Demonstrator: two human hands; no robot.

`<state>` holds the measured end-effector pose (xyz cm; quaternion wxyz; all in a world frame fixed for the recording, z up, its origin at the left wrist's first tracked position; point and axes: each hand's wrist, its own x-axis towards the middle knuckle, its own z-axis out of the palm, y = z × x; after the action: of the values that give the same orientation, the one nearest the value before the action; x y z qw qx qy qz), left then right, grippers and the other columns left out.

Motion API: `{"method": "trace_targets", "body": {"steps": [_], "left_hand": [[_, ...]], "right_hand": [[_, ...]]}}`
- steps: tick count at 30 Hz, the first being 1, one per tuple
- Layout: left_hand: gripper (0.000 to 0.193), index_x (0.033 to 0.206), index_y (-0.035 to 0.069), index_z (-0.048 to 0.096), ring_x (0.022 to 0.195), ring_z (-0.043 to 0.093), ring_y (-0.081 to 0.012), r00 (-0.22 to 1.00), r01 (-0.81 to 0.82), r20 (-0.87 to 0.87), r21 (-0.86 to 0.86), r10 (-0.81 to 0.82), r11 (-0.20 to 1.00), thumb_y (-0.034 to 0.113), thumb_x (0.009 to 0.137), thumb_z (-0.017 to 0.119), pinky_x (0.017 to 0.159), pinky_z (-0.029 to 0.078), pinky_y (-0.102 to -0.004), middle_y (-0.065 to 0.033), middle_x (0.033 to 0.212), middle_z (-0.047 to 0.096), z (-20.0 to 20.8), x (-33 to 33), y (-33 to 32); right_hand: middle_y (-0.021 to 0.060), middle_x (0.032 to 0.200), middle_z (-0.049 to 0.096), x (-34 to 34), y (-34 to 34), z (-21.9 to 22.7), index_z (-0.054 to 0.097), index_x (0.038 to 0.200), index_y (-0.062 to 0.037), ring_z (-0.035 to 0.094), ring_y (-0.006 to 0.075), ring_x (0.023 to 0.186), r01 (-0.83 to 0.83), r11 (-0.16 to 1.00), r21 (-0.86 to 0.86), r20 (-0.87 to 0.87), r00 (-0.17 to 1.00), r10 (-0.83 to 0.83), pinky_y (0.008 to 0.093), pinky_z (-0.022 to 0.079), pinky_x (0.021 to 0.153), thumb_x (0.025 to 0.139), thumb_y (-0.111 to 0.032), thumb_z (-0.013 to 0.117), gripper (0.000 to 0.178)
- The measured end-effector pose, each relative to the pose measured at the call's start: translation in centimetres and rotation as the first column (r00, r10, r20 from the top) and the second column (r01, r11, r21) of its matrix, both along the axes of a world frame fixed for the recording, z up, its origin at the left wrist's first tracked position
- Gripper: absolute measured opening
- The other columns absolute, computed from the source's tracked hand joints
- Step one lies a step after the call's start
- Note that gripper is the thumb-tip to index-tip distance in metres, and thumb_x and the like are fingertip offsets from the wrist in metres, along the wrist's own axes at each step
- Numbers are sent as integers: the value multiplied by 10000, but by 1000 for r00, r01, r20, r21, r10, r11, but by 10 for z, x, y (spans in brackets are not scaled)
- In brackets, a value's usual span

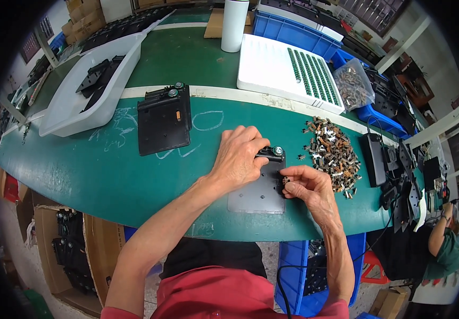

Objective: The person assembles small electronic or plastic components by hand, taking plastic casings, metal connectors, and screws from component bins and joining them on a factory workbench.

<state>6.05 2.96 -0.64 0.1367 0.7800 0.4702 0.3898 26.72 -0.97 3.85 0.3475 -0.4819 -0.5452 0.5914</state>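
Observation:
A dark flat plate [256, 198] with a black hinge-like bar along its far edge lies on the green table in front of me. My left hand [237, 158] is closed over that bar, its fingers curled around the left part. A round silver fitting [277, 151] shows at the bar's right end. At the plate's right edge, my right hand [310, 187] pinches a small brown-and-black part [286, 181] between thumb and fingers. Beside that hand lies a heap of small metal, brown and black parts [333, 154]. Farther left rests a similar black plate [163, 127], bearing a small orange-brown piece.
A white bin [61, 119] holding black parts stands at the left. At the back are a white foam tray [266, 66] with rows of green pieces, a white cylinder [234, 26] and a bag of parts [353, 87]. A black power adapter [372, 159] lies right. Another person works far right.

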Motion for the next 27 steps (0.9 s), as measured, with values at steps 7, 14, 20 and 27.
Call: {"method": "trace_targets", "body": {"steps": [7,14,20,27], "left_hand": [[280,997,43,697,923,540,-252,1000,2,-4,-4,-2,1000,76,722,743,840,376,-388,-58,943,602,0,0,0],[308,993,34,714,920,544,-240,1000,-8,-10,5,8,1000,72,694,779,841,395,-396,-48,931,589,0,0,1],[300,1003,44,696,917,540,-250,1000,-13,0,20,13,1000,74,710,752,834,382,-388,-56,932,595,-1,0,0],[302,976,29,704,905,550,-253,999,-40,-15,19,40,999,81,687,772,816,397,-388,-61,908,599,2,1,-4]], "right_hand": [[21,873,646,-1,0,-4,676,1032,13,605,76,791,21,996,88,11,1000,-23,226,515,730,817,-12,719,221],[21,840,669,-6,-2,-6,690,953,0,605,67,775,49,986,158,122,990,-69,214,496,689,813,-15,725,145],[13,823,668,-7,-4,-12,698,922,-2,594,55,729,127,973,193,51,989,-140,194,470,627,823,-5,723,102],[14,806,685,-12,-10,-19,696,905,7,582,58,674,186,940,287,128,965,-230,220,476,601,814,-5,743,103]]}}
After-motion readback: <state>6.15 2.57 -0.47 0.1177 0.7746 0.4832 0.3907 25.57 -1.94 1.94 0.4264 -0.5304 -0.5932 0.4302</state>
